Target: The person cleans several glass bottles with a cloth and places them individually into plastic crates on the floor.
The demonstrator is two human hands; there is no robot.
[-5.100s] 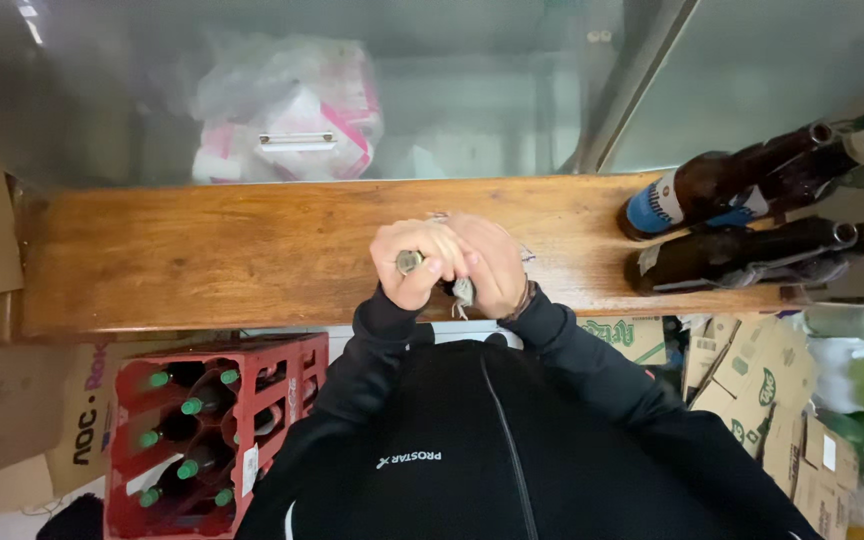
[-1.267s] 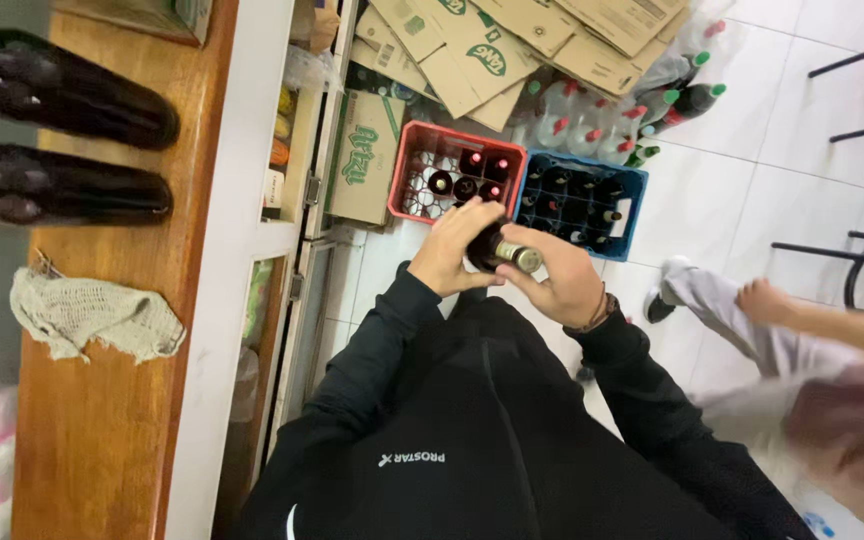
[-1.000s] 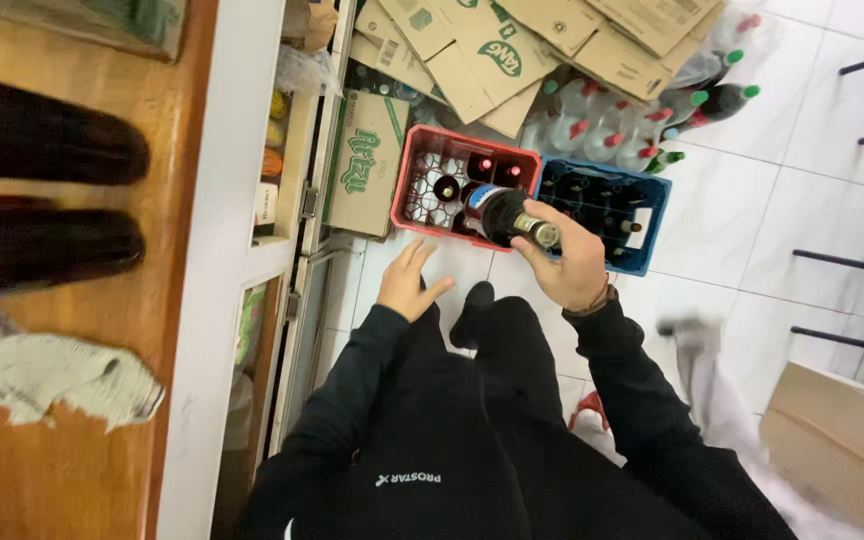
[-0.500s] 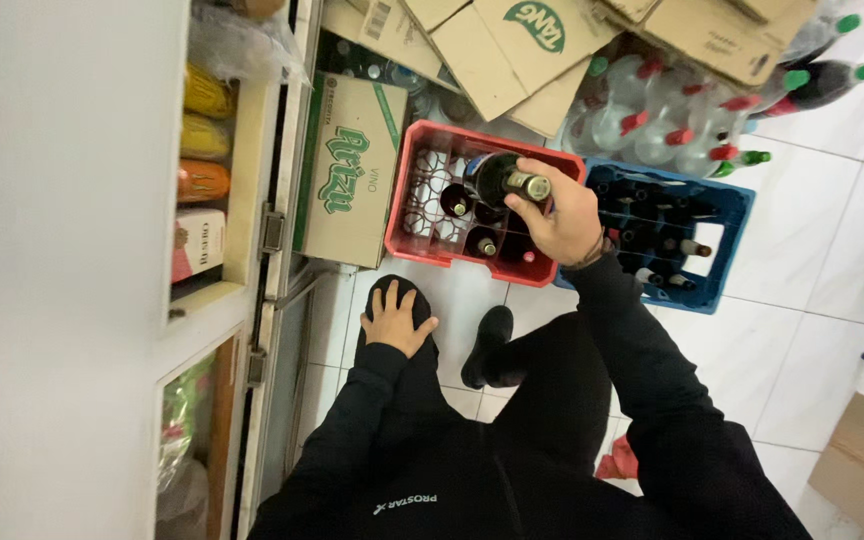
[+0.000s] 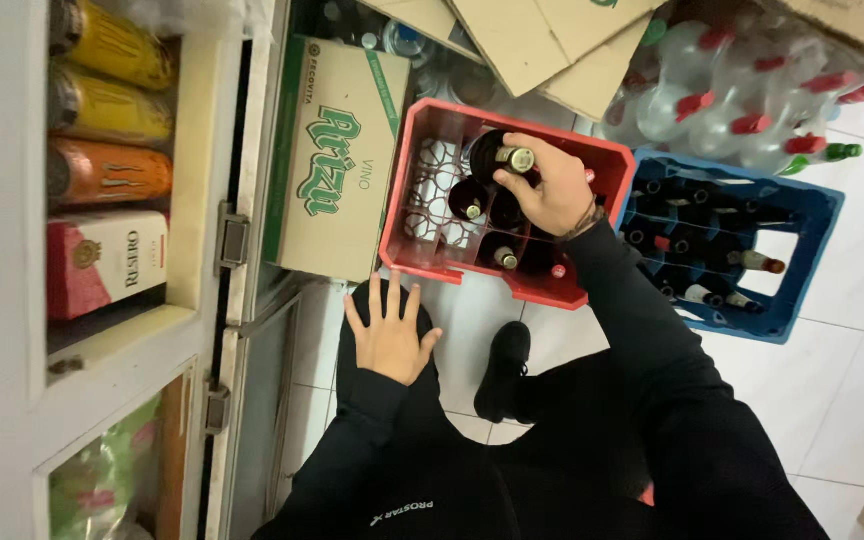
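Observation:
My right hand (image 5: 550,188) grips a dark glass bottle (image 5: 497,158) by its neck and holds it inside the red plastic crate (image 5: 422,258) on the floor. Several other dark bottles stand in the crate's compartments, among them one (image 5: 470,204) just left of my hand. My left hand (image 5: 389,334) lies flat with fingers spread on my left knee, holding nothing. I am bent low over the crate in dark clothes, one black shoe (image 5: 505,368) on the tiles.
A blue crate (image 5: 797,300) with several bottles stands right of the red one. A cardboard wine box (image 5: 337,160) sits to its left. Flattened cartons (image 5: 542,45) and shrink-wrapped clear bottles (image 5: 732,95) lie behind. A white cabinet (image 5: 202,300) with cans and cartons stands at left.
I have turned from the wooden counter down to the floor. My right hand has carried the bottle down into the red crate; my left hand let go and came to rest on my knee.

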